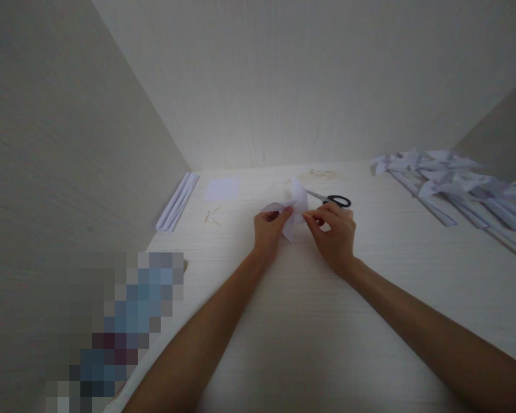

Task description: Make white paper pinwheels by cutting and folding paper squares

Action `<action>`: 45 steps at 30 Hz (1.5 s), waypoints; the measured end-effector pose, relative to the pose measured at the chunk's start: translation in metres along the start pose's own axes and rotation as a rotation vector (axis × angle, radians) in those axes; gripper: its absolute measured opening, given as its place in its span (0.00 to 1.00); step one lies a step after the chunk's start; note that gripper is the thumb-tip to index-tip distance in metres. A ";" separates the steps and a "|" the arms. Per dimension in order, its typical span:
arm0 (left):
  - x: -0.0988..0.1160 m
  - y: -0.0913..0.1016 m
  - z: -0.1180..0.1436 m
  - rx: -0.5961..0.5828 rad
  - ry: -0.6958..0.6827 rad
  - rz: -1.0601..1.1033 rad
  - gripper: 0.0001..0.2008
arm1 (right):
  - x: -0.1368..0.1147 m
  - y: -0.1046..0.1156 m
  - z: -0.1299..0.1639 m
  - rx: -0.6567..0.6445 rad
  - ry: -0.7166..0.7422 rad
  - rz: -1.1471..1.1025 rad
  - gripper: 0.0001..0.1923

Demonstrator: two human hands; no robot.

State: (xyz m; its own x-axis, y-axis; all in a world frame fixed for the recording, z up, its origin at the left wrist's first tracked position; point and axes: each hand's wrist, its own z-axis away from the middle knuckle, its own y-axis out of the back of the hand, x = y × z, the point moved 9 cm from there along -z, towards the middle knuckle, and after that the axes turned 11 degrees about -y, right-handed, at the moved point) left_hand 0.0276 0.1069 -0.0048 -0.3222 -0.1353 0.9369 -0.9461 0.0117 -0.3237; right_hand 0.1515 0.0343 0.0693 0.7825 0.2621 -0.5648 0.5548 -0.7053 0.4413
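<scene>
I hold a folded white paper piece (293, 207) between both my hands, just above the pale worktop (309, 321). My left hand (269, 228) pinches its left side: the thumb and forefinger close on the paper's edge, and a pointed flap sticks out leftward past my fingers (284, 213). My right hand (335, 232) grips the paper's right side, fingertips pressed together on it, the other fingers curled loosely beneath. The paper sits between the two sets of fingertips, with a rounded flap rising above them and another point hanging below them, toward me. Both hands are clenched on the paper; neither is released.

Taking the paper as the landmark: a pair of scissors (332, 199) with black handles lies just behind it and to its right, blades pointing toward the paper, flat on the worktop. Behind the paper and to its left lies a small square white sheet (222, 189). Farther left of that, against the left wall (69, 143), lies a bundle of long white paper rolls (177, 202). Between that bundle and the paper lie a few thin brownish bits (212, 217); what they are I cannot tell. Well to the right of the paper, a heap of finished white paper pinwheels on sticks (456, 186) lies spread across the worktop.
</scene>
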 end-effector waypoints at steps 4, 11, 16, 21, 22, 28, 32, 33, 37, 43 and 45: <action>-0.004 0.003 -0.003 0.019 -0.011 0.018 0.06 | 0.001 0.000 -0.001 -0.002 -0.016 -0.004 0.07; -0.002 0.006 -0.004 0.041 -0.027 -0.036 0.07 | 0.006 0.001 -0.003 -0.010 -0.069 -0.038 0.07; 0.000 0.005 -0.002 0.035 -0.001 -0.040 0.08 | 0.008 0.002 -0.005 -0.014 -0.073 -0.081 0.06; 0.001 0.005 -0.002 0.035 -0.017 -0.048 0.09 | 0.009 0.001 -0.006 -0.025 -0.076 -0.109 0.07; 0.001 0.005 -0.002 0.032 -0.021 -0.051 0.09 | 0.009 0.001 -0.006 -0.026 -0.077 -0.117 0.07; 0.004 0.006 -0.002 0.036 -0.035 -0.087 0.07 | 0.010 0.000 -0.007 -0.034 -0.083 -0.138 0.07; 0.006 0.006 -0.002 0.039 -0.035 -0.097 0.06 | 0.012 -0.001 -0.007 -0.041 -0.090 -0.149 0.07; 0.006 0.005 -0.002 0.035 -0.040 -0.096 0.06 | 0.012 -0.001 -0.006 -0.040 -0.092 -0.149 0.07; 0.006 0.004 -0.002 0.020 -0.052 -0.092 0.08 | 0.012 0.000 -0.006 -0.040 -0.092 -0.155 0.08; 0.008 0.006 -0.001 0.019 -0.073 -0.135 0.08 | 0.008 0.001 -0.005 -0.028 -0.057 -0.120 0.08; 0.009 0.006 -0.001 0.022 -0.082 -0.143 0.08 | 0.007 0.002 -0.004 -0.018 -0.043 -0.083 0.08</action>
State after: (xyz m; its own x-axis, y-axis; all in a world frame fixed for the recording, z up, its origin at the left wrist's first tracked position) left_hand 0.0194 0.1068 0.0022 -0.1798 -0.2145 0.9600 -0.9808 -0.0353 -0.1915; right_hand 0.1596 0.0378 0.0692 0.7207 0.2906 -0.6295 0.6228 -0.6703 0.4036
